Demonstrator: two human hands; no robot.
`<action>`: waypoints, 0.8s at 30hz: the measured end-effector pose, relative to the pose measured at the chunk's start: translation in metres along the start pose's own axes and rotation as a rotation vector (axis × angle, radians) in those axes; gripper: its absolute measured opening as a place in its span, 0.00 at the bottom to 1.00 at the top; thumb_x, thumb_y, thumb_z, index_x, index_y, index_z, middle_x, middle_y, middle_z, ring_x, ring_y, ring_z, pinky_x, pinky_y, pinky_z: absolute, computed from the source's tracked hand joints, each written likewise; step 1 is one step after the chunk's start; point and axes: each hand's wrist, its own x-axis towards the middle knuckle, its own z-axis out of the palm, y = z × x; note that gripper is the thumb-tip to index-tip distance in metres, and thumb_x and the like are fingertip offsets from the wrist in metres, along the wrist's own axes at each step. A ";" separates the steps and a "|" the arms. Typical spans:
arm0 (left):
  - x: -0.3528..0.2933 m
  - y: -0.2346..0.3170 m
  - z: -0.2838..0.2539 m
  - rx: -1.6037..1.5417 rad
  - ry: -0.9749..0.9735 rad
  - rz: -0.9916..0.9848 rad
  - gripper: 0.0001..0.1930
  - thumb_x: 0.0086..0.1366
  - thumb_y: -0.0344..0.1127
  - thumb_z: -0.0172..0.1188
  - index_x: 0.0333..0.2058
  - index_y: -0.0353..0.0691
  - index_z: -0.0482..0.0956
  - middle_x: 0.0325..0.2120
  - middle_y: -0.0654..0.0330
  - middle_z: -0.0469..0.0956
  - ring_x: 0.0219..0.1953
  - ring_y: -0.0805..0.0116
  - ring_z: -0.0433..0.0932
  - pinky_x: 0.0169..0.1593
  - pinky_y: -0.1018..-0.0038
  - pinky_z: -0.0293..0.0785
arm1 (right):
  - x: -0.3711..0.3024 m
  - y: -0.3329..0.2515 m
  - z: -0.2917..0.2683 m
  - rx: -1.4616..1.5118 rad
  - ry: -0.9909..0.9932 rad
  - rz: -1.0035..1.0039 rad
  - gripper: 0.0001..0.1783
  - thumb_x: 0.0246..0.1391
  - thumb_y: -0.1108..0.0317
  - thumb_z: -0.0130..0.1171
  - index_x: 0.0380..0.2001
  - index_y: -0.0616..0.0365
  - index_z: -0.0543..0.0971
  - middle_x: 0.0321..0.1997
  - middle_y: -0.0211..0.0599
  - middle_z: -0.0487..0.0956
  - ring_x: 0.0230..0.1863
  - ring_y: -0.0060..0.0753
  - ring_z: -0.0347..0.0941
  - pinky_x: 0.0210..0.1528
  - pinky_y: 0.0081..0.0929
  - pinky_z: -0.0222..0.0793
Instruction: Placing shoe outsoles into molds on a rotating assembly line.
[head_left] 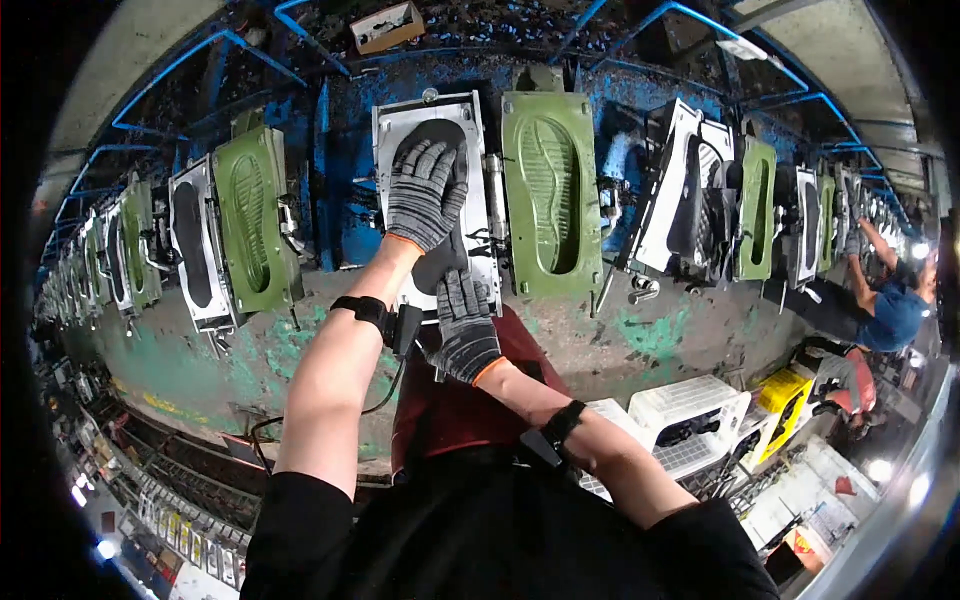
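A black shoe sole (432, 268) lies lengthwise on a silver mold plate (392, 128) in front of me. My left hand (428, 195), in a grey striped knit glove, rests flat over its upper half with the fingers stretched out. Lower down, my right hand (465, 335), gloved alike, lays its extended fingers on the sole's near end, by the plate's front edge. Whether its thumb grips the edge is hidden. Just right of the plate stands the green mold half (548, 195), with a ribbed sole-shaped hollow.
More silver and green molds line both sides, including a tilted silver mold (685, 190) with black soles. Blue rails (690, 12) run behind them. White crates (690, 420) and a yellow crate (785, 400) stand behind right. A co-worker (890, 300) reaches toward molds at far right.
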 end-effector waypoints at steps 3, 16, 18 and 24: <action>0.006 0.034 -0.002 0.224 -0.219 -0.012 0.43 0.62 0.57 0.61 0.69 0.36 0.65 0.69 0.42 0.61 0.71 0.33 0.54 0.74 0.38 0.44 | -0.005 0.011 -0.004 -0.039 0.070 -0.008 0.62 0.38 0.45 0.69 0.72 0.70 0.58 0.78 0.65 0.52 0.79 0.68 0.45 0.79 0.62 0.36; 0.027 0.066 -0.011 0.239 -0.307 -0.224 0.48 0.58 0.69 0.59 0.70 0.45 0.66 0.71 0.54 0.62 0.73 0.41 0.52 0.72 0.35 0.44 | -0.025 0.044 0.000 0.175 -0.644 0.131 0.31 0.51 0.50 0.62 0.54 0.59 0.80 0.44 0.53 0.86 0.46 0.54 0.82 0.49 0.49 0.77; 0.020 0.012 -0.007 -0.056 -0.226 -0.210 0.39 0.61 0.67 0.59 0.66 0.53 0.72 0.69 0.54 0.66 0.72 0.46 0.59 0.71 0.42 0.52 | -0.014 0.017 -0.021 -0.212 -0.568 0.023 0.29 0.52 0.56 0.60 0.56 0.57 0.79 0.45 0.51 0.85 0.47 0.53 0.83 0.48 0.49 0.77; -0.075 -0.163 0.053 -1.772 0.123 -1.664 0.43 0.71 0.74 0.41 0.70 0.48 0.66 0.66 0.55 0.70 0.65 0.54 0.70 0.66 0.57 0.67 | -0.051 0.020 0.014 -0.248 -0.510 0.205 0.36 0.53 0.58 0.61 0.64 0.63 0.71 0.54 0.52 0.81 0.53 0.53 0.79 0.48 0.49 0.75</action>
